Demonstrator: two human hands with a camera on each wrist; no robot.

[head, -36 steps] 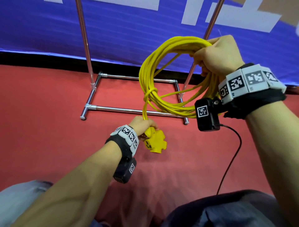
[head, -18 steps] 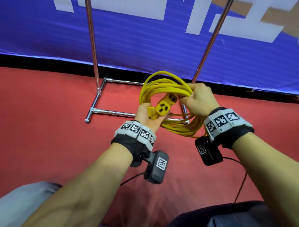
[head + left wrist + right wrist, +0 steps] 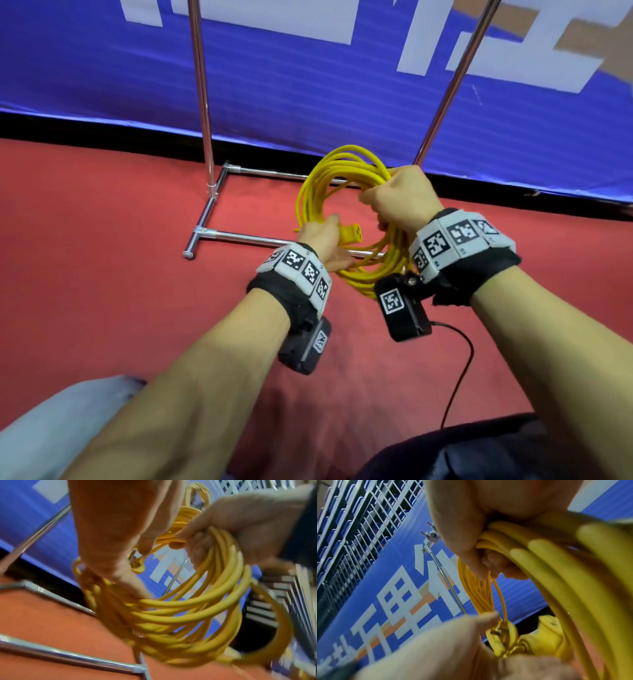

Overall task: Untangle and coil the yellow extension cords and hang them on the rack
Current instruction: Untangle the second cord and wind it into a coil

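Observation:
A coiled yellow extension cord hangs in front of me above the red floor. My right hand grips the bundle of loops at its upper right; in the right wrist view the fingers wrap round the strands. My left hand holds the cord's yellow socket end inside the loop. The pronged plug sits by the left hand in the left wrist view. The chrome rack stands just behind the coil.
The rack's base bars lie on the red carpet under the coil. A blue banner closes off the back. A black cable trails from my right wrist camera. My knees fill the bottom edge.
The coil came down from high at the right to the centre. My left hand rose from the low-hanging socket end and now holds it inside the loop.

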